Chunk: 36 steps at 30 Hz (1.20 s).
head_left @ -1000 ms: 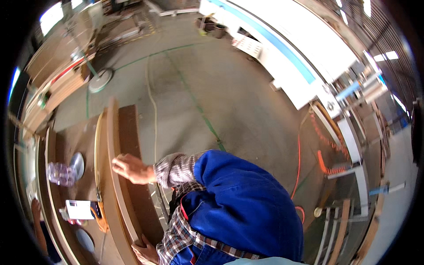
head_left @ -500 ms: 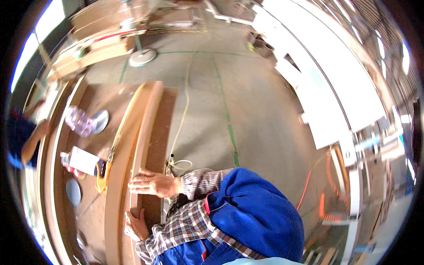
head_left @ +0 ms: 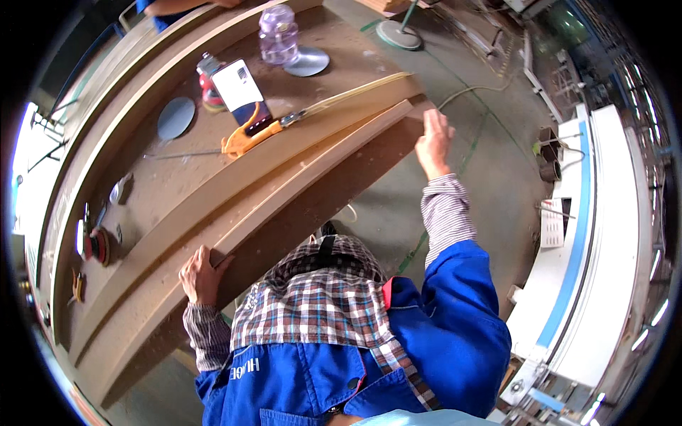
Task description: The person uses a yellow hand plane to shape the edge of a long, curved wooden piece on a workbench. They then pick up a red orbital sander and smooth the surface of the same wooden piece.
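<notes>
A long wooden board (head_left: 312, 167) lies along the near side of the workbench, on top of the brown near edge. My left hand (head_left: 202, 275) grips this board toward its near left part, fingers over the top and thumb stretched out to the right. At the far right end, my right hand (head_left: 433, 142) is by the bench corner with its fingers bent and apart; whether it touches the wood is unclear. Just behind lies a second, wider board (head_left: 249, 174). An orange-handled air blow gun (head_left: 252, 138) rests against that board, its yellow hose running along it to the right.
On the bench are a phone-like device (head_left: 238, 89), a purple clear bottle (head_left: 278, 35), grey sanding discs (head_left: 176, 118) and a red sander (head_left: 96, 245). More boards line the far side, where another person's arm (head_left: 170, 7) shows. White panels (head_left: 604, 234) stand at right.
My view has turned, so the bench now runs diagonally. My hands were close together on the board; now they are far apart, the right one out by the far end.
</notes>
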Each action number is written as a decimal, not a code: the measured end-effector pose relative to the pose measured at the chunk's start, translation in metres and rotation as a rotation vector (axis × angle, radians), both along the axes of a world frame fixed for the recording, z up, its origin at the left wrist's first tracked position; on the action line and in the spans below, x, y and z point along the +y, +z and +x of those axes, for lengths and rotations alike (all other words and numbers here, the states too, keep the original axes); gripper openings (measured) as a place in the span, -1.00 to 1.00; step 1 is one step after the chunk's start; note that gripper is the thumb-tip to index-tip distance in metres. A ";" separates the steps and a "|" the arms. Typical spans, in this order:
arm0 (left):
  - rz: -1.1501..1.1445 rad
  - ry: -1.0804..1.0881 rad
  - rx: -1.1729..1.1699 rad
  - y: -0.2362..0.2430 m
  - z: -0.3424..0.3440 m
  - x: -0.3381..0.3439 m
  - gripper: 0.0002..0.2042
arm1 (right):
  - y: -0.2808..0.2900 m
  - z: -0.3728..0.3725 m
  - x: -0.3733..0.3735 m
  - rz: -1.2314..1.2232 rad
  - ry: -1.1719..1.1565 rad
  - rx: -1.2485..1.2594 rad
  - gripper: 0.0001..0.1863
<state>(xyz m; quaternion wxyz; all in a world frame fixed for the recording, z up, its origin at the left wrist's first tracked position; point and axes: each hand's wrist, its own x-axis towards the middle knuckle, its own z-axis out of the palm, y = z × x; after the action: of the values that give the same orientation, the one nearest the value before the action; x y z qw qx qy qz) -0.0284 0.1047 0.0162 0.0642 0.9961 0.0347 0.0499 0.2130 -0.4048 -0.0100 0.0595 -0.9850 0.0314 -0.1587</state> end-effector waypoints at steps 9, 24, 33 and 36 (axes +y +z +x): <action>-0.013 0.025 -0.030 -0.001 -0.002 -0.005 -0.51 | 0.004 -0.017 0.065 -0.002 0.387 -0.048 -0.20; -0.036 0.059 -0.016 -0.003 -0.001 -0.005 -0.51 | 0.015 -0.040 0.093 0.117 0.644 -0.043 -0.33; 0.005 0.061 -0.046 -0.004 -0.003 -0.005 -0.50 | 0.018 0.008 0.057 -0.205 0.381 -0.018 -0.35; 0.001 0.056 -0.042 -0.005 -0.003 -0.004 -0.49 | 0.020 -0.031 0.093 -0.073 0.653 -0.027 -0.34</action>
<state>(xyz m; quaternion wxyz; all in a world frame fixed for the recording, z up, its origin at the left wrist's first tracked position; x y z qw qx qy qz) -0.0315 0.1002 0.0111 0.0630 0.9935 0.0613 0.0727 0.1825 -0.3116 0.0098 0.0725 -0.9424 -0.2926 -0.1453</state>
